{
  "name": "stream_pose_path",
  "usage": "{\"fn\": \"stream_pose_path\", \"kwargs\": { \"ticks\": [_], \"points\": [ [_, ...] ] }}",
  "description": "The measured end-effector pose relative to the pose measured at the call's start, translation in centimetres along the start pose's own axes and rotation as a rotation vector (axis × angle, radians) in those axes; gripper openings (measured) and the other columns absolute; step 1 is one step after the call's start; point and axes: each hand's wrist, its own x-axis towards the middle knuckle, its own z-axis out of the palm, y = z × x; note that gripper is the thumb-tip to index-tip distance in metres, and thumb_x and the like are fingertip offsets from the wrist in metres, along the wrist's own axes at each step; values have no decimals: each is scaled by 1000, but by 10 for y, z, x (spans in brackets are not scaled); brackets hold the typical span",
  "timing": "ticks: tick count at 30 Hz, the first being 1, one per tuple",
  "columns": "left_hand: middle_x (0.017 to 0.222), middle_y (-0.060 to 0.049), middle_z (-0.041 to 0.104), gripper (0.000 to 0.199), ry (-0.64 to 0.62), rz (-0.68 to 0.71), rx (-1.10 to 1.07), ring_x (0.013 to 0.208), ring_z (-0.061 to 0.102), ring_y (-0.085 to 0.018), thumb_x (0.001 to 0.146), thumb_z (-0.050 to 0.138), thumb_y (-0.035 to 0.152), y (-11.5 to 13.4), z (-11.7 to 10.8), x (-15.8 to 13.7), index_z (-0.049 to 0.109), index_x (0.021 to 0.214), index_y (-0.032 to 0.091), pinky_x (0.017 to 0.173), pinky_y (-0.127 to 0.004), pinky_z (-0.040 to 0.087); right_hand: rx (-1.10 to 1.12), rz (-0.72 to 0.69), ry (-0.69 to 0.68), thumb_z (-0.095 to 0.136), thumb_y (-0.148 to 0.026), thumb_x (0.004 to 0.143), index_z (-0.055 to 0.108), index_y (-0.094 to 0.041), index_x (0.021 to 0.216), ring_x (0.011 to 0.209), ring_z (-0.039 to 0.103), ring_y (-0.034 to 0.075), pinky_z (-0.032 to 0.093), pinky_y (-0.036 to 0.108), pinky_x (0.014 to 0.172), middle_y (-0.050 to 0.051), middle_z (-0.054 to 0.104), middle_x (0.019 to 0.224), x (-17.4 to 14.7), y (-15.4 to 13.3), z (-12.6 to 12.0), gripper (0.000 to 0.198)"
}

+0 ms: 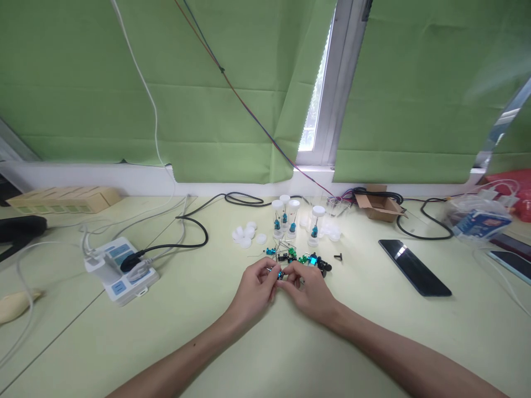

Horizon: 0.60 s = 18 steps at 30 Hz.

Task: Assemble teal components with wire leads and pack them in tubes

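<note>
My left hand (258,287) and my right hand (308,288) meet over the table, fingers pinched around one small blue-and-dark part (281,275). Its exact kind is too small to make out. Just beyond my fingers lies a loose pile of little parts: a blue piece (270,251), green pieces (292,252), black pieces (327,267) and thin metal rods. Behind the pile stand several clear tubes with white caps, among them a tube (317,225) at the right; blue parts on thin rods sit inside them. White round caps (242,236) lie to the left of the tubes.
A power strip (124,271) with plugs and cables is at the left. At the right lies a black phone (414,267). An open cardboard box (378,205) and black cables sit along the back, with a plastic bag (477,215) farther right.
</note>
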Motion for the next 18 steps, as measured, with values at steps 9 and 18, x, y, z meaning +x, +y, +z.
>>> {"fn": "stream_pose_path", "kwargs": {
  "ticks": [9, 18],
  "points": [
    [48, 8, 41, 32, 14, 5, 33, 40, 37, -8, 87, 56, 50, -1, -1, 0, 55, 79, 19, 41, -20, 27, -11, 19, -1, 66, -23, 84, 62, -20, 82, 54, 56, 14, 46, 26, 59, -3, 62, 60, 0, 1, 0, 6],
    [55, 5, 46, 29, 37, 59, 123, 48, 42, -11, 90, 52, 48, -2, -4, 0, 57, 83, 20, 47, -22, 31, -10, 0, -36, 61, -25, 88, 64, -19, 73, 56, 56, 13, 43, 25, 56, -1, 64, 63, 1, -4, -2, 16]
  ]
}}
